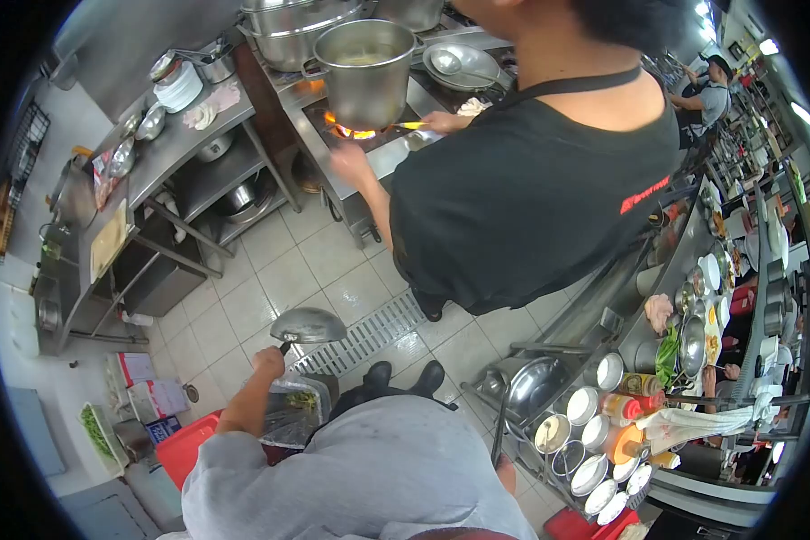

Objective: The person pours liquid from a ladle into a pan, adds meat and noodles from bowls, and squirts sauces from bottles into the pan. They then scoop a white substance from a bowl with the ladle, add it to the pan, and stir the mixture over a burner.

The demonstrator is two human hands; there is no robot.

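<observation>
Head view. Left hand clenched round the handle of a metal pan, which is held tilted in the air near a lined bin. Right side: only a patch of skin shows; cannot tell what the right hand does. Pan judged stiff, sturdy, heavier at the bowl end, possibly slick if wet or oily; best hold is the handle. Its contents cannot be made out. Bin: green scraps. Large pot over flame: pale liquid. Wide pan: ladle. Tray: cut greens.
</observation>
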